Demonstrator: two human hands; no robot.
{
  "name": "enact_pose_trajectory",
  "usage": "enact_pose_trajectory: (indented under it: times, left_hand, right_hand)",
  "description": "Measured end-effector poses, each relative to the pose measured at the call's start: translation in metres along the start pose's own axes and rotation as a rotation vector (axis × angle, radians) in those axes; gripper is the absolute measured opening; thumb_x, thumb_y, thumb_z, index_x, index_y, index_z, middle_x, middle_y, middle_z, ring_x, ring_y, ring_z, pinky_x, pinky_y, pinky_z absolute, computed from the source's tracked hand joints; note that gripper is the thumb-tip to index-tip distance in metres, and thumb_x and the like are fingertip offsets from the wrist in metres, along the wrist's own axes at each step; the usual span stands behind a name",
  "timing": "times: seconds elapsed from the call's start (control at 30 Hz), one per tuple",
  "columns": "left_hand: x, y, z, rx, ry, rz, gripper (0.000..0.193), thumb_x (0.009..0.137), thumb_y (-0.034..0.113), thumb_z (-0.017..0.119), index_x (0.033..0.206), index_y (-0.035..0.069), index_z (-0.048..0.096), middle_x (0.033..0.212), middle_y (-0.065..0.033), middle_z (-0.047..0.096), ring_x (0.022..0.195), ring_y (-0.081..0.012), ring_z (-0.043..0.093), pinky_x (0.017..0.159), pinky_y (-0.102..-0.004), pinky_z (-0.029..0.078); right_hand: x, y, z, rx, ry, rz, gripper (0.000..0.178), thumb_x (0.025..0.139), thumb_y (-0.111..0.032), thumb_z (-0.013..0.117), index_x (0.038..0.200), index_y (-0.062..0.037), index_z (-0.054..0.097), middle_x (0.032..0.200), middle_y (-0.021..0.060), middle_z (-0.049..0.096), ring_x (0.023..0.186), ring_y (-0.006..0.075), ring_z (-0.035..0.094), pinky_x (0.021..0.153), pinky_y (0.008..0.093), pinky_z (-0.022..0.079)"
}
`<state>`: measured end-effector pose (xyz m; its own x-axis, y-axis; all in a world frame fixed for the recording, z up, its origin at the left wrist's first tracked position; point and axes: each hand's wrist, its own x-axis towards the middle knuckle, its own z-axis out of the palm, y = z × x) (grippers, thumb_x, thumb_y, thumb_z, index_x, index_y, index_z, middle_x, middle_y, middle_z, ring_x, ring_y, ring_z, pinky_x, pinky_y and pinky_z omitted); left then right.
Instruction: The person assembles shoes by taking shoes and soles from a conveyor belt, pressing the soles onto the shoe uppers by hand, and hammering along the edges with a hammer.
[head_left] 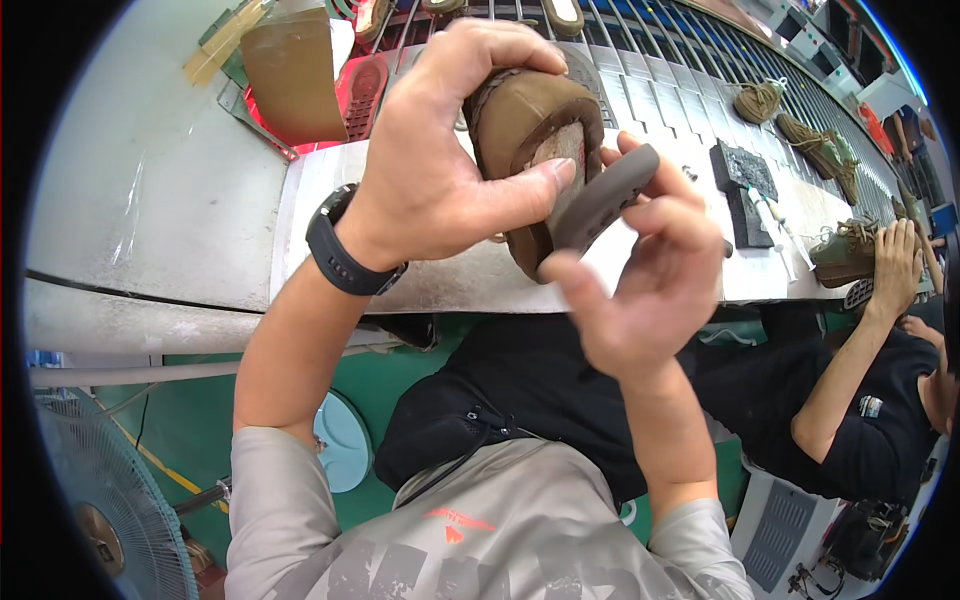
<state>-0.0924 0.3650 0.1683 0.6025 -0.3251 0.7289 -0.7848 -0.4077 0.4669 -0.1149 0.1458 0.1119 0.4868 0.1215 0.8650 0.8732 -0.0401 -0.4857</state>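
Observation:
My left hand, with a black watch on its wrist, is wrapped round a brown leather shoe upper. Its underside is turned toward my right, and my left thumb lies across that side. A dark grey rubber shoe sole is in my right hand, fingers behind it and thumb near its lower end. The sole stands at a slant close against the upper's bottom, and its far side is hidden. Whether the two touch along their length I cannot tell.
A metal roller conveyor runs behind the white worktop. A black block with white-handled tools lies to the right. A co-worker's hand touches another brown shoe. At the left are a red tray and a fan.

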Motion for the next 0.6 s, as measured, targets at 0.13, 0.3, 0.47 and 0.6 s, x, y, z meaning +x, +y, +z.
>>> enact_pose_trajectory:
  times: [0.13,0.3,0.47,0.6]
  left_hand:
    - [-0.002,0.002,0.000,0.119,-0.022,0.052,0.067,0.093,0.033,0.081,0.143,-0.005,0.055,0.132,-0.0136,0.059,0.121,-0.0221,0.063,0.105,-0.0355,0.053]
    - [0.001,-0.011,0.005,0.060,0.006,0.241,0.120,0.065,0.085,0.083,0.141,-0.004,0.057,0.132,-0.0152,0.059,0.119,-0.0243,0.063,0.101,-0.0372,0.053]
    - [0.010,-0.010,0.011,0.067,0.044,0.394,0.118,0.061,0.082,0.088,0.136,-0.004,0.059,0.127,-0.0154,0.061,0.117,-0.0273,0.062,0.100,-0.0391,0.053]
    - [0.011,0.000,0.007,0.240,-0.021,0.344,0.116,0.058,0.080,0.091,0.133,-0.003,0.060,0.124,-0.0152,0.062,0.116,-0.0278,0.062,0.098,-0.0392,0.053]
  right_hand:
    - [-0.010,0.005,0.020,-0.142,0.101,-0.101,0.065,0.072,-0.003,0.095,0.124,-0.0024,0.057,0.144,0.0384,0.055,0.127,0.0447,0.066,0.103,0.0473,0.058]
    - [-0.007,-0.001,0.020,-0.274,0.086,-0.139,0.070,0.071,0.005,0.090,0.136,-0.0067,0.067,0.143,0.0399,0.057,0.127,0.0487,0.066,0.101,0.0488,0.061]
    - [-0.006,0.000,0.021,-0.285,0.086,-0.154,0.060,0.077,-0.003,0.092,0.134,-0.0076,0.074,0.143,0.0390,0.057,0.127,0.0465,0.067,0.100,0.0469,0.062]
    - [-0.008,-0.002,0.020,-0.310,0.090,-0.139,0.053,0.083,-0.010,0.091,0.134,-0.0071,0.074,0.143,0.0391,0.057,0.128,0.0468,0.066,0.100,0.0466,0.063]
